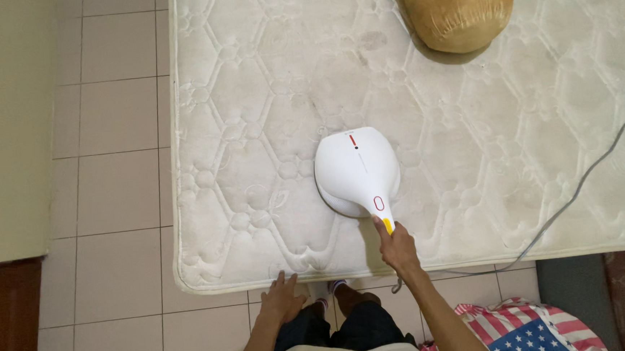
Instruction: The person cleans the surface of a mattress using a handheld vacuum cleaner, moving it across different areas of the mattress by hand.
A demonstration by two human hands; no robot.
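Observation:
A white handheld mattress vacuum [357, 170] with a yellow-tipped handle rests flat on a bare quilted white mattress [252, 128]. My right hand [396, 246] is closed around its handle at the near edge of the mattress. A grey power cord [580, 184] trails from the handle area to the right across the mattress. My left hand [282, 298] hangs with fingers spread just below the mattress's front edge, holding nothing, beside my knee.
A tan bolster pillow [455, 6] lies at the mattress's far end. Pale floor tiles [112, 209] run along the left, bordered by a cream wall [2, 122]. A striped and starred cloth [531, 328] lies at the lower right by my leg.

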